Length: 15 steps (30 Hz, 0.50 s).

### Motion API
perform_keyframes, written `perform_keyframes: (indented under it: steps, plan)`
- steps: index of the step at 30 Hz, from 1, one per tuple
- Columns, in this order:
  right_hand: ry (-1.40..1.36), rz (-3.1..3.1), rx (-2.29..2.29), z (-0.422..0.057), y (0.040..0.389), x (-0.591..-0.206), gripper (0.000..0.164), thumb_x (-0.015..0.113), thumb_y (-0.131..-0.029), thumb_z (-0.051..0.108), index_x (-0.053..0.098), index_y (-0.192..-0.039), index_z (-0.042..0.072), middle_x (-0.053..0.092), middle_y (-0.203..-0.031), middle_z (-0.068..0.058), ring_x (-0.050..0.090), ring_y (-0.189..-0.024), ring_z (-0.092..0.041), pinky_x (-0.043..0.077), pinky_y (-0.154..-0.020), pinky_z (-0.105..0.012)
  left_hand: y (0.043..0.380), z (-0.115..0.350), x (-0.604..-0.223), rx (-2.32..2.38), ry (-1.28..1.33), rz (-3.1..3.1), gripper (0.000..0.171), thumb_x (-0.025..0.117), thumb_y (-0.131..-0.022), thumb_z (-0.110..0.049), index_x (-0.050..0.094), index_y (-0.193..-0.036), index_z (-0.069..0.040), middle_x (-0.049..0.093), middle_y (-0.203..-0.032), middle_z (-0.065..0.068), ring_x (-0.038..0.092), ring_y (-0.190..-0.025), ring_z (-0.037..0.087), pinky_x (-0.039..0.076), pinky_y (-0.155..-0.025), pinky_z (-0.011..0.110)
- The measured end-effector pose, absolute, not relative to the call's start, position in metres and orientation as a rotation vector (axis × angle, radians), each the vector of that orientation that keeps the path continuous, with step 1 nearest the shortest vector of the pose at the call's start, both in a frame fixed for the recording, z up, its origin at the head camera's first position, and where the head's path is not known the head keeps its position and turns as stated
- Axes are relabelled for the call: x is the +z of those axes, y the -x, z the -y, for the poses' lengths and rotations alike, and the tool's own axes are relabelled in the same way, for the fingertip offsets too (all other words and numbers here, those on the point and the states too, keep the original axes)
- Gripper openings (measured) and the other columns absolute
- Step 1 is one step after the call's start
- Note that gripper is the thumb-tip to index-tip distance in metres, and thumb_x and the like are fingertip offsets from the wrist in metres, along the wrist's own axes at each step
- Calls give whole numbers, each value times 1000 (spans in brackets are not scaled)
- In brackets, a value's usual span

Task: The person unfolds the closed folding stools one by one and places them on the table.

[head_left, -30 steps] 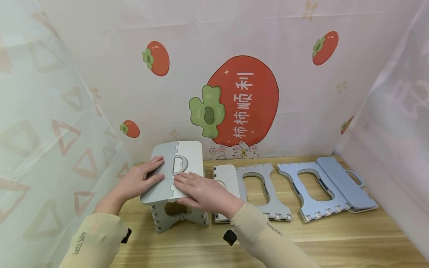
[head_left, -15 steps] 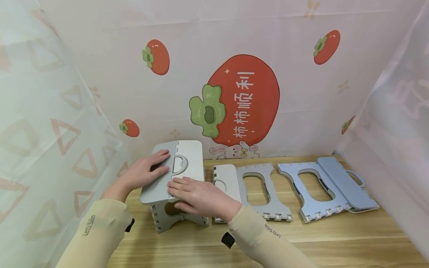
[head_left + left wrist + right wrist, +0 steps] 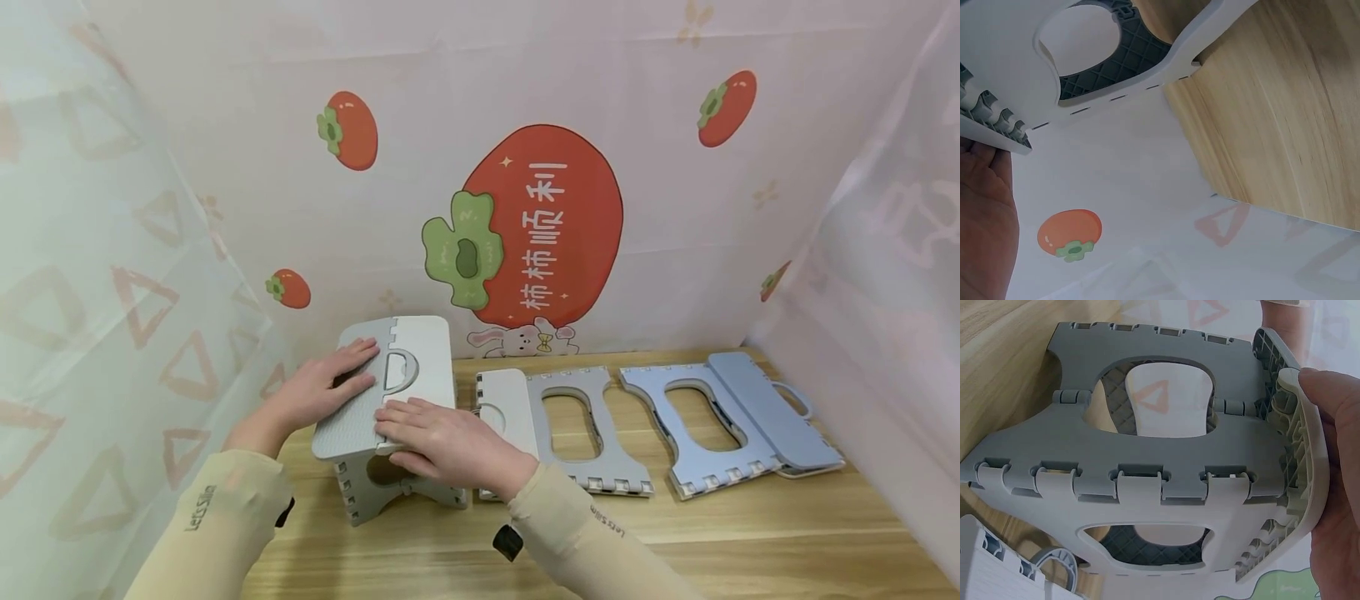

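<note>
A folding step stool with a grey and white top [image 3: 431,346] stands unfolded on its legs at the left of the table. My left hand [image 3: 315,392] lies with extended fingers on the grey half of the top. Fingers straight, my right hand [image 3: 450,446] rests across the white half by its near edge, reaching the hinge seam. A grey D-shaped handle [image 3: 412,372] sits in the middle of the top. From the right wrist, the grey folding legs [image 3: 1166,456] show spread under the seat, with their oval cutouts.
Just right of the standing stool, a grey and white folding stool [image 3: 615,442] lies folded flat, partly behind my right forearm. Farther right lies a folded blue stool [image 3: 772,417]. Patterned cloth [image 3: 675,275] encloses the wooden table [image 3: 750,550] at the back and sides.
My left hand has slid a little right and farther onto the grey half. My right hand has shifted slightly left toward the seam. The stools stay in place.
</note>
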State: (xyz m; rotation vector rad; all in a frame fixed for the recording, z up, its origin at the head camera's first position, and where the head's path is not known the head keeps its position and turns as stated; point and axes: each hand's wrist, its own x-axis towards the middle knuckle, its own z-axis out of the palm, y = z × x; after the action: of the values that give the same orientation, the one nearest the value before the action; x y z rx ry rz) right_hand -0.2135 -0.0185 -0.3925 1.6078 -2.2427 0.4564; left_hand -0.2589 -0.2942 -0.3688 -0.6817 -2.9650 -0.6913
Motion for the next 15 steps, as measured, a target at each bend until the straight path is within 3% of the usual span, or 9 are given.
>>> perform_keyframes:
  steps: [15]
  plan:
    - [-1585,2202,597,19,215,-397,41,66,-102,24,63,-140,10,63,-143,-2,52,-139,-16,31,-122,-28,249,306,-376,-700,669,2939,55,51,-107,-42,45,-156,-18,37,-164,6,28,-153,35,27,-120,62]
